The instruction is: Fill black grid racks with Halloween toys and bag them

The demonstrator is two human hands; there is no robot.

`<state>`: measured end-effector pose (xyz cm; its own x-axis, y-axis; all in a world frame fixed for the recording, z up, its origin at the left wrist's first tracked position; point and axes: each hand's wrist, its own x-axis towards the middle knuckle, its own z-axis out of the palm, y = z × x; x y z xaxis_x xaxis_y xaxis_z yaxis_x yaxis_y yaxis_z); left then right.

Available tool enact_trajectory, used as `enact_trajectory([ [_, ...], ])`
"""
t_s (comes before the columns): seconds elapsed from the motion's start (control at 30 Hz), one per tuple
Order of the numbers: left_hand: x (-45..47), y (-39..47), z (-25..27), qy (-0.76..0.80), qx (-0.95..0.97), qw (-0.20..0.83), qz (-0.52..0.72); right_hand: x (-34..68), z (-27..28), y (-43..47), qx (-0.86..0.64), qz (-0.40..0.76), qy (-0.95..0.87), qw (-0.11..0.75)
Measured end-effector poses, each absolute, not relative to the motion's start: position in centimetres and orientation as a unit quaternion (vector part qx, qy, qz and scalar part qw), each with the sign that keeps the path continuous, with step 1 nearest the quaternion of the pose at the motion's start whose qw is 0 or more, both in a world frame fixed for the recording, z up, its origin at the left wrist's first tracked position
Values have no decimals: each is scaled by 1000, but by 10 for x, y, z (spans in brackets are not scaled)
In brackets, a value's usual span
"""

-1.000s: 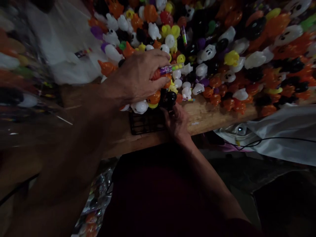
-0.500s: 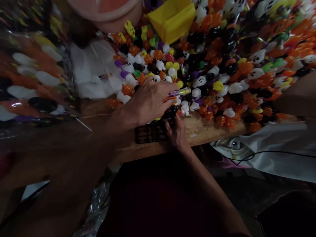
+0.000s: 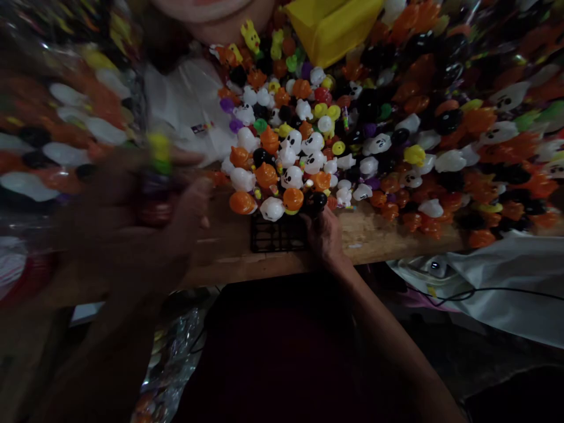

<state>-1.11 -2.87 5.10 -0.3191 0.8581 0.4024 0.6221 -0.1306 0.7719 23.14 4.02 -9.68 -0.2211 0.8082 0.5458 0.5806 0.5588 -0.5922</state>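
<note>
My right hand [image 3: 326, 236] is closed at the table's front edge, its fingers on a glossy black round plastic toy [image 3: 316, 201]. Beside that toy lies a tight cluster of small toy heads, among them white ghosts [image 3: 292, 177] and orange pumpkins [image 3: 292, 200]. They rest above a black plastic grid rack [image 3: 273, 236]. My left hand [image 3: 132, 205] is at the left, dark and smeared by motion. Its thumb and fingers curl around a blurred item with a yellow top [image 3: 159, 154] and a dark red lower part, whose kind I cannot make out.
A big heap of toys [image 3: 453, 158] covers the back and right of the wooden table [image 3: 238, 264]. A yellow scoop-like container [image 3: 335, 32] and a pink tub [image 3: 211, 17] stand behind. Clear bags of toys [image 3: 74, 129] lie left. A cable [image 3: 497, 289] crosses white sheeting at right.
My left hand has left the toy cluster, where it held thin colourful sticks, and swung left. The cluster is now uncovered. My right hand stays with the black toy; the view has shifted slightly.
</note>
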Motion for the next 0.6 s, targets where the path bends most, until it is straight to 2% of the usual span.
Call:
enact_trajectory([
  [0.13,-7,-41,29,658,595,82,455,237,-83,24,-470,135,-757,434],
  [0.27,-10,-32,17,529,737,40,418,223,-57,-9,-483,27,-757,440],
  [0.37,-10,-21,11,537,730,17,421,198,-39,-17,-447,-9,-788,424],
  [0.6,-6,-2,4,575,695,97,421,172,-8,24,-464,24,-797,386],
])
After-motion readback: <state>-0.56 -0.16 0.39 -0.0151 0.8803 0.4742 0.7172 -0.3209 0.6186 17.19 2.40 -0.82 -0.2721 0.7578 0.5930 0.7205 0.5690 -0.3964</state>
